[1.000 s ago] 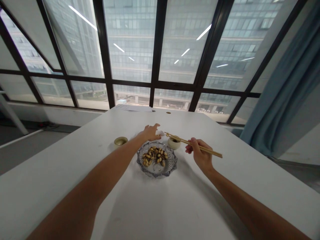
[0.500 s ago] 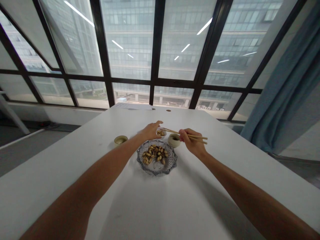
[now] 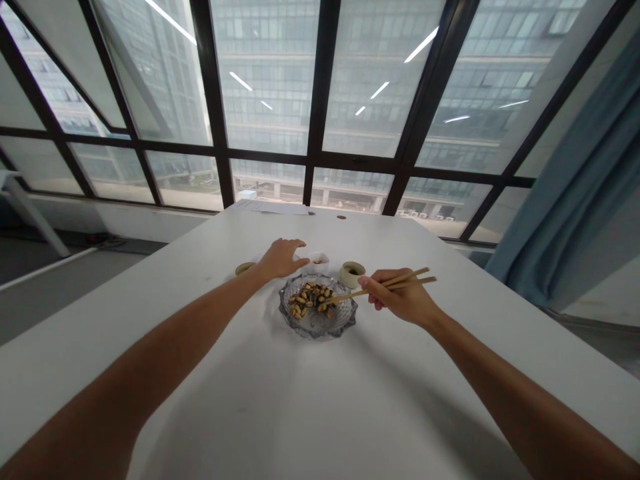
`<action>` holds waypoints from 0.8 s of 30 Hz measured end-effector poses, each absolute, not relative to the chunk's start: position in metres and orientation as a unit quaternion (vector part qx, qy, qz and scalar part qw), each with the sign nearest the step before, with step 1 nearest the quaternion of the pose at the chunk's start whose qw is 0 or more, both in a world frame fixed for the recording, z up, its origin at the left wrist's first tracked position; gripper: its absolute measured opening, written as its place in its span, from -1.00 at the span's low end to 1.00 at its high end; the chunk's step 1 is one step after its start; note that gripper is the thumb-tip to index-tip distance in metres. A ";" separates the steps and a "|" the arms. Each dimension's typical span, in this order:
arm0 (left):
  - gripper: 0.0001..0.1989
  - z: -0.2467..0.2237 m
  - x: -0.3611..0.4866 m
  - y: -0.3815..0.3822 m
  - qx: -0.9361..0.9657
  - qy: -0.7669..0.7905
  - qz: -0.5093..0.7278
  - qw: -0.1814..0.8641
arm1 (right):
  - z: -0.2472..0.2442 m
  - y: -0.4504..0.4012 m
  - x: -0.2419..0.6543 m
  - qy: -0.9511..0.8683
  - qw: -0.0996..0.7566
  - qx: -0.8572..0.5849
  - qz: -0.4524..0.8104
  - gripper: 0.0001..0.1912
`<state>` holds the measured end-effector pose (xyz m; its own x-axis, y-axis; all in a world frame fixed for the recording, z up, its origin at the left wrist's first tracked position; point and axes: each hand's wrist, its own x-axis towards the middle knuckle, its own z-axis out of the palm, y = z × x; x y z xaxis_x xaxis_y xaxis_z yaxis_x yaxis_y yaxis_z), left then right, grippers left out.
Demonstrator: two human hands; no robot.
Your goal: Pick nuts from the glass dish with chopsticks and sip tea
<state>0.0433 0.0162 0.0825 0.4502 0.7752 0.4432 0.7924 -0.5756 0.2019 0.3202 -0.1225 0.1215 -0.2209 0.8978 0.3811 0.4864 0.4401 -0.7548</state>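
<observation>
My right hand (image 3: 399, 295) is closed on a pair of wooden chopsticks (image 3: 395, 285). Their tips reach down to the pile of nuts and dark seeds (image 3: 313, 297) in a clear glass dish (image 3: 345, 325) with a scalloped rim. Whether a nut is pinched between the tips is too small to tell. Just behind the dish, my left hand (image 3: 281, 259) hovers with thumb and fingers apart, holding nothing. It is left of a small white bowl (image 3: 320, 265) with a few nut pieces inside. A pale green cup (image 3: 351, 273) with dark contents stands to the right.
Another greenish cup (image 3: 244, 268) is partly hidden behind my left forearm. Papers (image 3: 273, 208) and a small brown round thing (image 3: 341, 217) lie at the far end of the white table (image 3: 200, 333). Windows rise beyond, with a blue curtain (image 3: 565, 200) on the right.
The chopstick tips have gone from over the small white bowl down into the glass dish. My left hand has drawn left, away from that bowl. The view has shifted slightly.
</observation>
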 end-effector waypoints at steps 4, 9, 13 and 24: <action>-0.63 0.067 0.002 -0.012 -0.816 -0.495 -0.297 0.038 | 0.108 -0.114 0.316 -0.723 0.460 -0.466 0.221 -0.47; -0.67 0.041 -0.036 -0.032 -0.751 -0.540 -0.379 0.028 | 0.103 -0.111 0.312 -0.739 0.441 -0.469 0.199 -0.46; -0.60 0.028 -0.044 -0.034 -0.704 -0.552 -0.445 0.001 | 0.102 -0.114 0.312 -0.763 0.416 -0.457 0.190 -0.47; -0.46 0.015 -0.042 -0.027 -0.643 -0.567 -0.509 -0.076 | 0.094 -0.113 0.319 -0.610 0.563 -0.479 0.286 -0.39</action>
<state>-0.0418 -0.0270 0.0149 -0.1605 0.8067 0.5687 0.6527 -0.3455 0.6743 0.3194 -0.1135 0.0945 0.0915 0.9060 0.4133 0.2625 0.3784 -0.8877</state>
